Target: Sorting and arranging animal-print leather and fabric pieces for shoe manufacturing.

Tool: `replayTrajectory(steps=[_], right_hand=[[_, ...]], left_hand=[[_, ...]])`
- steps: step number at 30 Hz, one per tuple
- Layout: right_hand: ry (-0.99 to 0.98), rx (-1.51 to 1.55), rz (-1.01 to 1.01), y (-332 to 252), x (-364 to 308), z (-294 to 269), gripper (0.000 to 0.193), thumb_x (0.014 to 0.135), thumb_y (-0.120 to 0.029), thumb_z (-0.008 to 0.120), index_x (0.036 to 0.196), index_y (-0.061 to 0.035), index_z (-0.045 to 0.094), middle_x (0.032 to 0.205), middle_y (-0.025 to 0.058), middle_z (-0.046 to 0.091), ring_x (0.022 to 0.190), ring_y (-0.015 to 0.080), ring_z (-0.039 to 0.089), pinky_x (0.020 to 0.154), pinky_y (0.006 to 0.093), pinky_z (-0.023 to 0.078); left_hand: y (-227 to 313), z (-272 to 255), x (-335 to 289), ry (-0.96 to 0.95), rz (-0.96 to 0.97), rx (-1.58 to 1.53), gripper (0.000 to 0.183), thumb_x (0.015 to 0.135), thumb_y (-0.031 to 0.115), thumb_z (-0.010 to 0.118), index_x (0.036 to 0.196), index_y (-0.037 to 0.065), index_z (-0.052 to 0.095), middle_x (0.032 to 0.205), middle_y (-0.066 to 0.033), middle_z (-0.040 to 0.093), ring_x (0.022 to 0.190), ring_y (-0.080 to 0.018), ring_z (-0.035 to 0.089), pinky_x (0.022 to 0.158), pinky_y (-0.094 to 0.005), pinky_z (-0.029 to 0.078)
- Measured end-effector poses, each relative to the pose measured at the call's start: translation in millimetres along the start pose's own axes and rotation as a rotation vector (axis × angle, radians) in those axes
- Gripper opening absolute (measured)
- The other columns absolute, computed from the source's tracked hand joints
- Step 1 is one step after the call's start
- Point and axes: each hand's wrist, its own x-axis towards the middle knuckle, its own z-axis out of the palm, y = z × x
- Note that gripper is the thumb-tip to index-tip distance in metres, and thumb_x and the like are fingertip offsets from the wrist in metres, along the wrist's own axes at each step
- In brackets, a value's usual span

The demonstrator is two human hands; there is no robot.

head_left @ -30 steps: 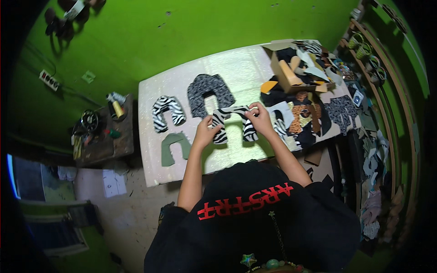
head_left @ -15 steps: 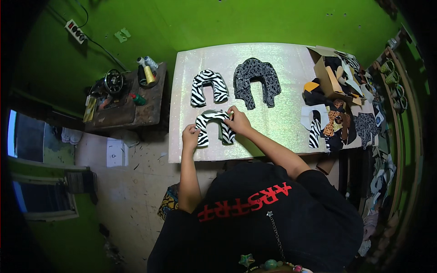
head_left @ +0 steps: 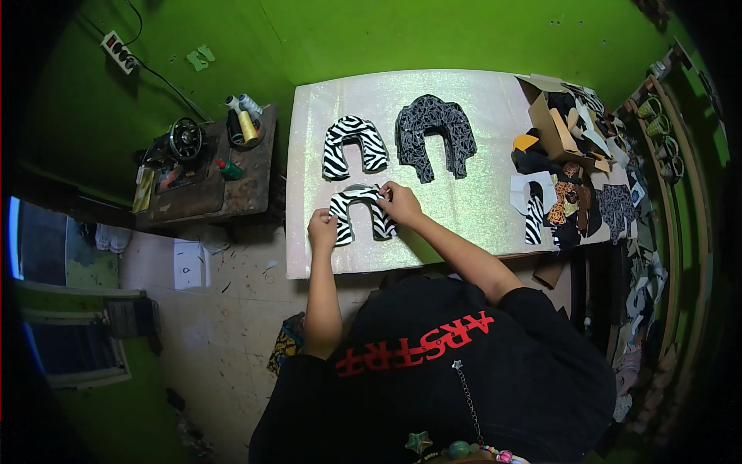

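Note:
Between my two hands is a U-shaped zebra-print fabric piece [head_left: 360, 196], its opening toward me, with a thin grey-green layer showing along its top edge. My left hand [head_left: 322, 230] is closed, pinching its left leg. My right hand [head_left: 402, 206] pinches the upper right of the curve, fingers over the edge. Just beyond lies a stack of similar zebra-print pieces [head_left: 354, 147]. To its right is a taller stack of black-and-grey patterned U-shaped pieces [head_left: 437, 135].
The pieces lie on a shiny whitish table [head_left: 495, 209]. At its right stand a cardboard box [head_left: 547, 133] of scraps and loose zebra and leopard-print offcuts [head_left: 568, 201]. A sewing machine [head_left: 185, 139] with thread cones [head_left: 246, 125] occupies a wooden table at left. Shelves line the right wall.
The top zebra-print piece has shifted slightly and now covers most of the grey-green layer that showed inside its right leg. Both hands keep their hold. The view has shifted a little.

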Motion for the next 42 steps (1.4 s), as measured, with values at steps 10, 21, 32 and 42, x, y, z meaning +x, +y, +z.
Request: replayTrajectory(steps=[10,21,32,42], right_hand=[[0.125,0.075,0.068,20,8,13,0.025,0.078,-0.021,0.054,0.085,0.0028,0.059,0.077,0.0169,0.061,0.067,0.0264,0.058,0.065,0.0338,0.045],[-0.147,0.593,-0.048,-2,28,25,0.031,0.070,0.000,0.055,0.100,0.0000,0.051,0.085,0.0065,0.057,0.072,0.0111,0.053,0.062,0.0232,0.043],[-0.013,-0.077,-0.021,3,32,29,0.024,0.070,-0.019,0.069,0.076,0.0015,0.057,0.062,0.0144,0.057,0.055,0.0226,0.054,0.057,0.0315,0.044],[0.039,-0.145,0.014,-13,23,34,0.025,0.071,-0.020,0.067,0.079,0.0006,0.056,0.074,0.0189,0.060,0.071,0.0354,0.060,0.063,0.0416,0.047]], left_hand=[[36,-2,-27,0.154,0.212,0.408,0.032,0.074,0.022,0.064,0.099,0.004,0.057,0.099,-0.0165,0.054,0.089,-0.0314,0.053,0.082,-0.0391,0.041],[53,-2,-10,-0.489,-0.054,-0.386,0.021,0.083,0.011,0.059,0.100,0.000,0.054,0.078,-0.0035,0.062,0.058,-0.0047,0.052,0.047,-0.0159,0.038],[18,2,24,-0.106,0.070,0.044,0.025,0.070,0.014,0.068,0.090,0.000,0.063,0.075,-0.0118,0.065,0.069,-0.0197,0.062,0.063,-0.0288,0.047],[16,13,24,0.056,0.072,0.113,0.019,0.068,0.009,0.070,0.083,0.003,0.060,0.070,-0.0092,0.060,0.065,-0.0224,0.058,0.062,-0.0323,0.045]])
